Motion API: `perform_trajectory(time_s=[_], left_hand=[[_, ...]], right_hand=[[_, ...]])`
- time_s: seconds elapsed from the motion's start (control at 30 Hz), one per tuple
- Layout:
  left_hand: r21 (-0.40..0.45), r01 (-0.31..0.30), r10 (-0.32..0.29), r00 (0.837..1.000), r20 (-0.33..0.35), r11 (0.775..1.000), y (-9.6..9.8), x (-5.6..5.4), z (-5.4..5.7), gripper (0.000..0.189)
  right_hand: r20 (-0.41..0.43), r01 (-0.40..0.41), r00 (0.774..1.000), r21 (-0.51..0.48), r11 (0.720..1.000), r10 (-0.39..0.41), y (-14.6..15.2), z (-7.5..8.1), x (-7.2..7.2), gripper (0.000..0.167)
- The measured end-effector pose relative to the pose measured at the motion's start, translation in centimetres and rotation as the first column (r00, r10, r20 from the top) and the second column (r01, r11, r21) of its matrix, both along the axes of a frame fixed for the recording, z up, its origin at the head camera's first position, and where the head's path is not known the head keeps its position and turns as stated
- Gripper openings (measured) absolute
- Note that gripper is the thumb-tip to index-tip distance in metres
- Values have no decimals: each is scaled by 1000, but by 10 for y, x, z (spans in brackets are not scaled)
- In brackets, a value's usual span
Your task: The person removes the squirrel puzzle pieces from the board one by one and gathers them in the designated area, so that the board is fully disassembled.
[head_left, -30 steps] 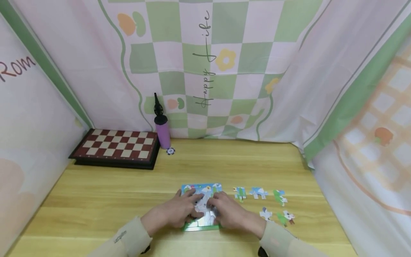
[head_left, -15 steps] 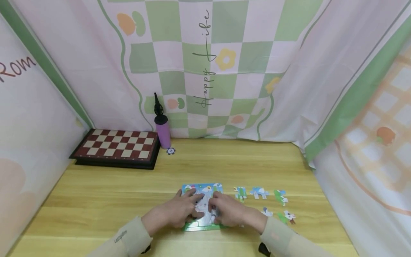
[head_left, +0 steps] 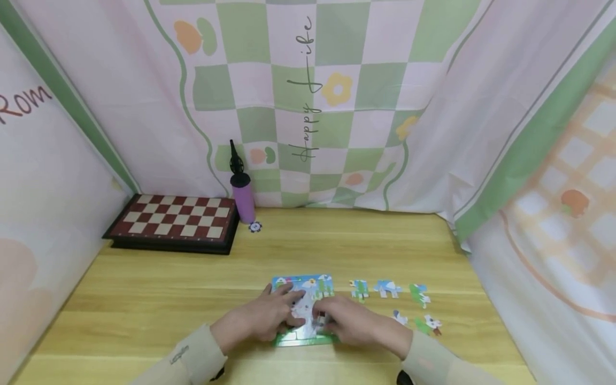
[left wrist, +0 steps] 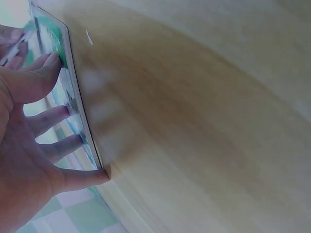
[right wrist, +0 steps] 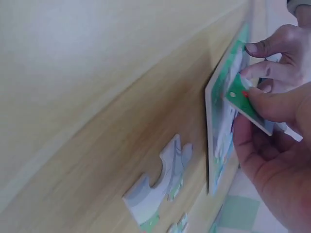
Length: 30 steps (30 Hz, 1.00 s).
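Observation:
A picture jigsaw puzzle in a flat tray (head_left: 304,342) lies on the table between both hands. My left hand (head_left: 267,316) rests on its left part, fingers spread; in the left wrist view the little finger (left wrist: 85,178) reaches the tray's edge. My right hand (head_left: 356,321) is over the tray's right side. In the right wrist view it pinches a green puzzle piece (right wrist: 236,97) with a red mark between thumb and fingers, tilted above the tray. The fingers hide part of the piece and of the picture beneath.
Several loose puzzle pieces lie right of the tray, among them a blue-and-white one (head_left: 387,289) and a green-and-white one (head_left: 428,324). At the back left are a chessboard box (head_left: 175,216), a purple pump (head_left: 244,202) and a round chip (head_left: 255,227). Curtains surround the table.
My right hand has shifted slightly right and toward the person, uncovering more of the picture's upper right. Its wrist now covers part of a loose piece. The left hand stays put.

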<state>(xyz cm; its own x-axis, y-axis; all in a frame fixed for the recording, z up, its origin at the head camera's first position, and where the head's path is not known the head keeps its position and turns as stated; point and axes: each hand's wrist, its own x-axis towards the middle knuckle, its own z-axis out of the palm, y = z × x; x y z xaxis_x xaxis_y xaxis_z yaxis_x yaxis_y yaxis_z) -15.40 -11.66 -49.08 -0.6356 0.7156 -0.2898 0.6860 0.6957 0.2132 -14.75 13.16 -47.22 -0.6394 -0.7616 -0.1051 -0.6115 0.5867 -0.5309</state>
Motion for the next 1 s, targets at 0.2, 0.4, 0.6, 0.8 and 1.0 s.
perform_trajectory(time_s=[0.2, 0.4, 0.6, 0.8, 1.0], left_hand=[[10, -6, 6, 1000, -9, 1000, 1, 0, -2, 53], [16, -9, 9, 1000, 5, 1000, 0, -1, -4, 53], [19, -18, 17, 999, 28, 1000, -2, -2, 0, 55], [8, -12, 12, 1000, 20, 1000, -2, -3, 3, 54], [19, -5, 5, 1000, 14, 1000, -1, -3, 1, 53]], right_hand=[[73, 26, 997, -20, 999, -25, 20, 8, 13, 24], [182, -27, 983, 13, 1000, 24, 46, 3, 38, 24], [251, -69, 965, -19, 997, 71, 63, -8, 51, 26], [139, -116, 983, -27, 993, 118, 73, -27, 53, 26], [105, -153, 983, 6, 988, 152, 75, -34, 56, 20]])
